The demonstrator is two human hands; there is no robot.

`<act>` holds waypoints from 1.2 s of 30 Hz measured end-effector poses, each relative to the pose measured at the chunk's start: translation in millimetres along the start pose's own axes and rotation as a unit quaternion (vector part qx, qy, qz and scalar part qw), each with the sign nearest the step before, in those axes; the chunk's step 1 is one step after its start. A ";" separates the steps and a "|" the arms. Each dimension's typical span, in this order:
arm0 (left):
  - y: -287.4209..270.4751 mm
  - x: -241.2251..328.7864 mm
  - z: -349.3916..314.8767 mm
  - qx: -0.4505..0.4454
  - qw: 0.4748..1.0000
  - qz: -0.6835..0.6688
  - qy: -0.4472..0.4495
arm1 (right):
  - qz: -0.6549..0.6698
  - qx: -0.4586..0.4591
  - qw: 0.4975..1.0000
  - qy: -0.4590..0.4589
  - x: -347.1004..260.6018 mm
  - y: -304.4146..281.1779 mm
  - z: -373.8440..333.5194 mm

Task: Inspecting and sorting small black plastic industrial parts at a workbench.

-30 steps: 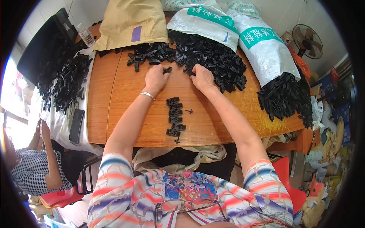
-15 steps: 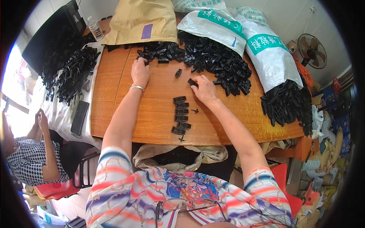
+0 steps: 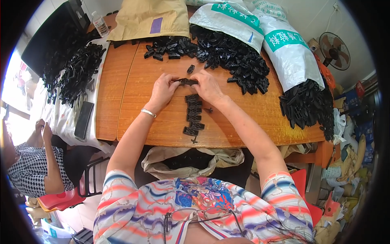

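Above a row of black plastic blocks (image 3: 194,110), my left hand (image 3: 162,90) and my right hand (image 3: 208,86) meet, fingers closed on a black plastic piece (image 3: 187,81) between them. Whether it is one part or two pressed together I cannot make out, since the fingertips cover its ends. Just beyond them lies a single black block (image 3: 190,69). Beside the row rests a small black cross-shaped bit (image 3: 209,110), and another black bit (image 3: 194,141) lies at its near end.
Piles of black parts (image 3: 227,55) spill from a brown sack (image 3: 150,18) and white sacks (image 3: 290,61) at the back and right. On the left are a phone (image 3: 84,120), a bottle (image 3: 100,24) and a seated person (image 3: 34,162). An open sack (image 3: 152,164) sits below the table edge.
My left hand has come back from the far pile toward the middle. My right hand has moved left with its black piece, and the two now meet on it.
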State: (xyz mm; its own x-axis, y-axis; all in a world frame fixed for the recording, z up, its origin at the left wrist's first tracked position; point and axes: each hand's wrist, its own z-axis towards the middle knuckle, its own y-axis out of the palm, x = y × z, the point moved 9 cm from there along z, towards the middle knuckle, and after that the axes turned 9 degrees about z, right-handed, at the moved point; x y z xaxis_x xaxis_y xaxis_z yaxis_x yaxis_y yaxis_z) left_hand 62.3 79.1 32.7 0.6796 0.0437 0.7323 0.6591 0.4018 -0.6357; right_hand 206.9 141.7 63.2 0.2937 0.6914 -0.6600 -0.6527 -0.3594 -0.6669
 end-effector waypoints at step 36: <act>13.1 23.2 -30.4 -0.017 0.988 0.137 0.067 | 0.140 -0.005 0.989 -0.039 12.6 15.3 -30.4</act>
State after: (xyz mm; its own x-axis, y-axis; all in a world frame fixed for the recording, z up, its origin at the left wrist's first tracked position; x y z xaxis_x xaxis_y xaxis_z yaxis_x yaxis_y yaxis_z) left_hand 96.5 57.6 33.9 0.8686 0.0244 0.4949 0.4543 0.3599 -0.8149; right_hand 221.8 125.9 34.3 0.0468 0.6100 -0.7910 -0.6936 -0.5500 -0.4652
